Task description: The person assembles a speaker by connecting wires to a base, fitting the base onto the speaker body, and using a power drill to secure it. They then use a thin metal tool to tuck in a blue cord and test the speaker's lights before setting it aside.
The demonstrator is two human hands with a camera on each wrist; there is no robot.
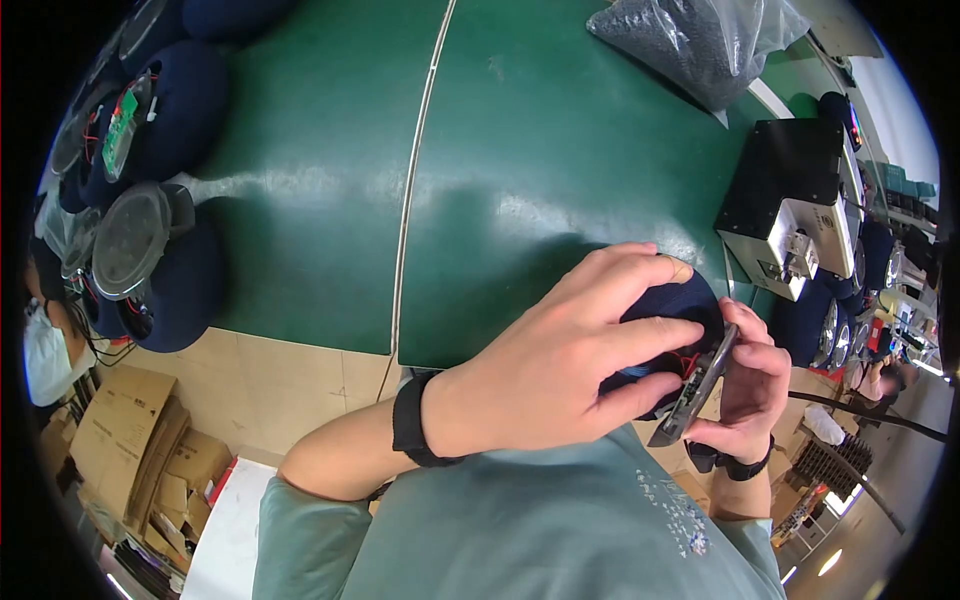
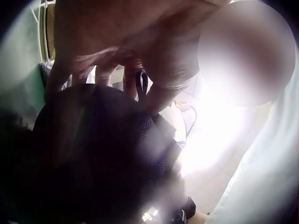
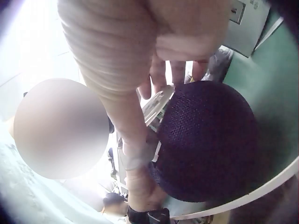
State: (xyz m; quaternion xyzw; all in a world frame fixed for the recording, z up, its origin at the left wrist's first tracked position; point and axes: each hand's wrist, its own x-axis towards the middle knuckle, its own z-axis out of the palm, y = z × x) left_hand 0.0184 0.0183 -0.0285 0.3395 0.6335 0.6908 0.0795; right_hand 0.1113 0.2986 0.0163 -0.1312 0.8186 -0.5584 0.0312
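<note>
At the far left, navy balls [image 1: 190,280] stand in a group on the green table [image 1: 300,160], some with clear lids [image 1: 130,240] hanging off and a green board [image 1: 121,130] exposed, perhaps parked there to leave the middle free for work. Flattened boxes [image 1: 125,420] are stacked on the near left, off the table.

Right of the middle, at the table's near edge, the left hand [image 1: 560,360] grips a ball [image 1: 672,298], its fingers spread over the fabric, probably because a round thing would roll otherwise. The ball's opening faces right, and red wires [image 1: 688,362] show there beside a dark disc [image 1: 703,390]. The right hand [image 1: 757,380] pinches this disc near its edge, tilted close to the opening, presumably to spare the wires any pull.

On the far right lie a grey bag [image 1: 700,50] and, nearer, a black-and-silver machine [image 1: 785,170], both beyond the hands' working space.
</note>
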